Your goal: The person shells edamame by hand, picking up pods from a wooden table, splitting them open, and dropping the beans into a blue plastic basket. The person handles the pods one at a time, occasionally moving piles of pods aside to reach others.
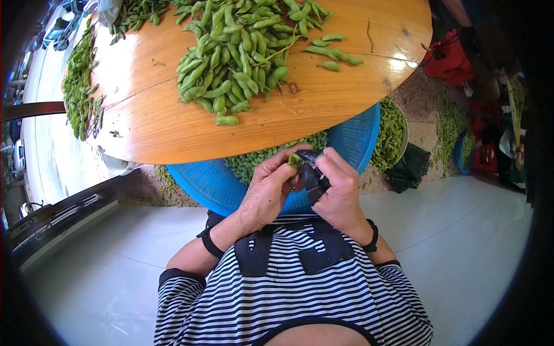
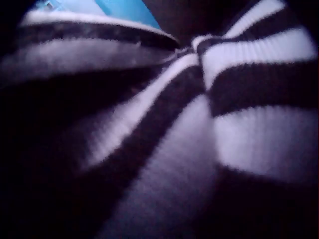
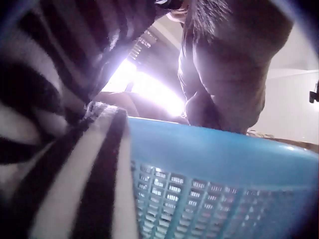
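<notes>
The person wore a shirt (image 1: 288, 303) with narrow horizontal stripes, white alternating with a shade near black. Its short sleeves (image 1: 180, 303) carried the same stripes and ended in plain black cuffs (image 1: 182, 276), while black trim (image 1: 316, 320) edged the rounded neckline. Two large black shapes (image 1: 252, 264) spread across the chest, blocky as numerals or letters, though which ones could not be told; a little striped cloth showed through the one nearer the left arm. A black left wristband (image 1: 209, 243) and a black right wristband (image 1: 372, 235) circled the wrists. In the blurred left wrist view, the fabric looked finely ribbed.
</notes>
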### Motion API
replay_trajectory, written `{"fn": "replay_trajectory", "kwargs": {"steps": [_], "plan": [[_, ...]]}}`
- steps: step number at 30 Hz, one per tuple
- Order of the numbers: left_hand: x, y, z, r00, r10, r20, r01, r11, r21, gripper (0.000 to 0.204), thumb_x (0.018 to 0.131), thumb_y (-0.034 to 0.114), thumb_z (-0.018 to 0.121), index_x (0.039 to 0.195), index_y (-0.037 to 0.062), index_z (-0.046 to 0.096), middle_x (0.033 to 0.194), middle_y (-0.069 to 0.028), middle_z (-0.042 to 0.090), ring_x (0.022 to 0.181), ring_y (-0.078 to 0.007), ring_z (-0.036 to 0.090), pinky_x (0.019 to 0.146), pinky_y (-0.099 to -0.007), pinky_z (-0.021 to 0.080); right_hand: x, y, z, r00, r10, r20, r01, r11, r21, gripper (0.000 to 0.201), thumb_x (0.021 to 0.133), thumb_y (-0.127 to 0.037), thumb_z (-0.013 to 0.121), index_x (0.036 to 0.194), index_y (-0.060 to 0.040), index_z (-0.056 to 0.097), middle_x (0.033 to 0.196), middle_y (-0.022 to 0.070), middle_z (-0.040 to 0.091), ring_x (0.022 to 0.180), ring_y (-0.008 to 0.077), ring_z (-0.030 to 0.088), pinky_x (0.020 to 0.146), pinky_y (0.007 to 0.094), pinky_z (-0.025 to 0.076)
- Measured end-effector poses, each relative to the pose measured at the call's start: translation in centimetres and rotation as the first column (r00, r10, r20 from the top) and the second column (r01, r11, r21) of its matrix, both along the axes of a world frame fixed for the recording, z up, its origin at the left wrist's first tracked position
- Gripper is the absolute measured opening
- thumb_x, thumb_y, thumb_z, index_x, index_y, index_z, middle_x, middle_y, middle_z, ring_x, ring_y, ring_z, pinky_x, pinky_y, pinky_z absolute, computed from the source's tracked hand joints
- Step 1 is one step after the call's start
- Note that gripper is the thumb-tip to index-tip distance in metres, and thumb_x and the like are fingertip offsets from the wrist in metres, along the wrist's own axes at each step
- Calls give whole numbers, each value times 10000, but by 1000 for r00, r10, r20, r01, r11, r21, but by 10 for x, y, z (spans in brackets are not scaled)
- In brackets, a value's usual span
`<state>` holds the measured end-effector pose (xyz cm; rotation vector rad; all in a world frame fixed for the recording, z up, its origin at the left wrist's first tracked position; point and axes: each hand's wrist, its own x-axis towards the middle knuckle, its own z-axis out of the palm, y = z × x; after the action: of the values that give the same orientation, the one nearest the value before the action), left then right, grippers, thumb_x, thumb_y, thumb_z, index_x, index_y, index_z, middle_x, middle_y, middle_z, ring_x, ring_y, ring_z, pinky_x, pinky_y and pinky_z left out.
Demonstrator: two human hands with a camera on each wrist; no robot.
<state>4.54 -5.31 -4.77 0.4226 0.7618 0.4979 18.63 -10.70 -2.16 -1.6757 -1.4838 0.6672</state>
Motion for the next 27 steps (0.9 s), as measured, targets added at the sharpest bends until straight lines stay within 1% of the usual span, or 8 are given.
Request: {"fn": "replay_trajectory", "kwargs": {"steps": [10,13,15,16,17,19,22,27], "plan": [[-7,1,-4,957,-183,-227,241,933,266,338,936,2,560,1272,-36,554,983,-55,654,838,-137,620,721,-318,522,18,-10,2,989,-89,-117,85,996,-40,111,772,-4,656,807,7,551,697,93,453,590,236,480,538,313,368],[-13,4,3,879,-204,-432,430,732,529,270,890,-9,607,1157,-41,626,982,-93,696,881,-175,662,775,-316,532,41,-23,-2,957,-275,-94,272,961,-40,117,791,-12,642,808,10,529,698,90,453,600,221,480,544,308,362],[-21,12,22,804,-124,-582,581,373,723,206,842,-13,643,1045,-23,675,1002,-132,710,927,-212,682,825,-324,533,73,-25,13,891,-426,158,435,900,-26,96,799,14,613,829,11,522,696,102,472,613,211,495,563,331,390],[-26,13,24,863,17,-505,475,312,823,198,813,-28,662,1006,6,696,964,-145,706,908,-230,685,808,-326,538,93,-30,11,824,-454,339,463,884,58,90,799,29,600,847,15,525,703,117,484,625,213,504,582,342,409],[-32,17,32,863,22,-504,473,311,824,198,813,-28,662,1006,6,696,964,-145,706,908,-230,685,808,-326,538,108,-33,9,719,-480,503,476,867,147,92,799,44,586,865,19,528,710,132,495,637,215,513,601,352,428],[-44,30,52,712,390,-583,502,298,812,217,807,-55,662,1017,-5,688,959,-134,691,894,-224,682,789,-317,542,113,-35,14,715,-517,470,528,841,122,105,795,55,584,880,23,529,723,150,507,640,233,520,616,357,441],[-49,57,49,578,654,-488,502,187,844,216,806,-76,654,1013,-22,684,962,-126,651,871,-231,669,761,-305,540,102,-31,22,724,-516,458,556,829,55,128,791,60,594,896,29,528,743,176,519,642,264,532,627,354,458],[-50,70,38,581,664,-472,544,115,831,200,819,-75,651,1014,-39,674,975,-120,600,855,-238,646,748,-325,530,80,-18,15,829,-349,437,365,930,50,148,767,61,617,877,18,528,736,170,488,625,286,526,602,344,453]]}}
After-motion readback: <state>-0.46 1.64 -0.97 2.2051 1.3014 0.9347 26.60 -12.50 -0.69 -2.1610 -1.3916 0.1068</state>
